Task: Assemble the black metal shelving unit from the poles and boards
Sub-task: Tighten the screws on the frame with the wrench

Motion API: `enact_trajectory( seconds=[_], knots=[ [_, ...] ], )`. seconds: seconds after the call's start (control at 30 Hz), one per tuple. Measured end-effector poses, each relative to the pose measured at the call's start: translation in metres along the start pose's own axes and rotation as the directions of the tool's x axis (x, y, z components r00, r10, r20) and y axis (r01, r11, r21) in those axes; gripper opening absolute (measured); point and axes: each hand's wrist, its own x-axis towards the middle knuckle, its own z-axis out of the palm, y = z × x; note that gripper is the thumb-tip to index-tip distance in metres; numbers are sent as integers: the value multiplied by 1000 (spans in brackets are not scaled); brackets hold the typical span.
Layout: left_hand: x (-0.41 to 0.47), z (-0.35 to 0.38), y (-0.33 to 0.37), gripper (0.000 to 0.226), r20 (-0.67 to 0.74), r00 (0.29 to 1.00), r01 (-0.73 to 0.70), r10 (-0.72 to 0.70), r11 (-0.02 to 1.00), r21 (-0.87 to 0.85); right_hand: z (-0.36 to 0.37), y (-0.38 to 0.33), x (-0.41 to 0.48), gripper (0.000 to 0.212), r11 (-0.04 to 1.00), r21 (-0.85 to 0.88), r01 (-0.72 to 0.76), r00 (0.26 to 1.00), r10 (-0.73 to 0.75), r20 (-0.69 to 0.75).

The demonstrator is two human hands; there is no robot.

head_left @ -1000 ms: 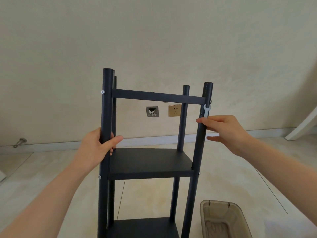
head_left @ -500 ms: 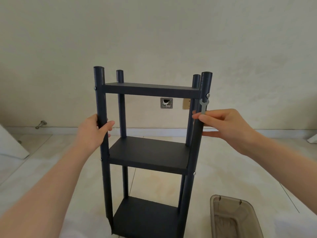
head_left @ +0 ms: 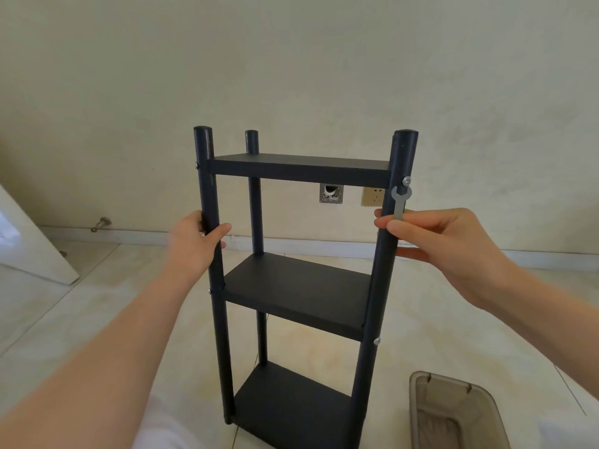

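The black shelving unit (head_left: pixel 298 286) stands upright on the floor with three boards between its poles. My left hand (head_left: pixel 194 244) grips the front left pole (head_left: pixel 207 189) just below the top board (head_left: pixel 298 168). My right hand (head_left: pixel 434 238) pinches a small flat grey wrench (head_left: pixel 400 202) against the front right pole (head_left: pixel 393 241). The wrench's open jaw sits just under a silver bolt (head_left: pixel 406 181) at the top board's right corner. Other bolts show at the board joints.
A translucent brown plastic bin (head_left: pixel 453 413) sits on the tiled floor at the lower right. A white panel (head_left: pixel 29 241) leans at the left. The wall behind carries a socket (head_left: pixel 372 196), an open metal box (head_left: pixel 330 193) and a door stop (head_left: pixel 100 223).
The view has pulled back and the unit now faces me more squarely, with its bottom board showing. Both hands keep their holds on the poles and the wrench.
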Motion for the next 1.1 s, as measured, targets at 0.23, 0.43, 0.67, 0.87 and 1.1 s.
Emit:
enact_trajectory(
  seconds=[0.23, 0.43, 0.67, 0.87, 1.1],
  knots=[
    [0, 4, 3, 30, 20, 994, 109, -110, 993, 33, 15, -21, -13, 20, 991, 38, 131, 987, -134, 93],
    [-8, 7, 9, 58, 75, 974, 191, -213, 953, 234, 23, -29, -14, 16, 988, 48, 145, 976, -151, 154],
    [-51, 12, 52, 85, 472, 861, 34, -190, 947, 319, 27, -31, -10, 26, 982, -20, 188, 968, -182, 173],
    [-86, 37, 86, 76, 899, 433, 223, 65, 959, -177, 33, -34, -7, 22, 977, -34, 210, 958, -199, 207],
    [-117, 75, 100, 22, 650, 745, 223, 152, 861, -457, 37, -34, -3, 20, 976, -36, 214, 960, -204, 191]
  ],
)
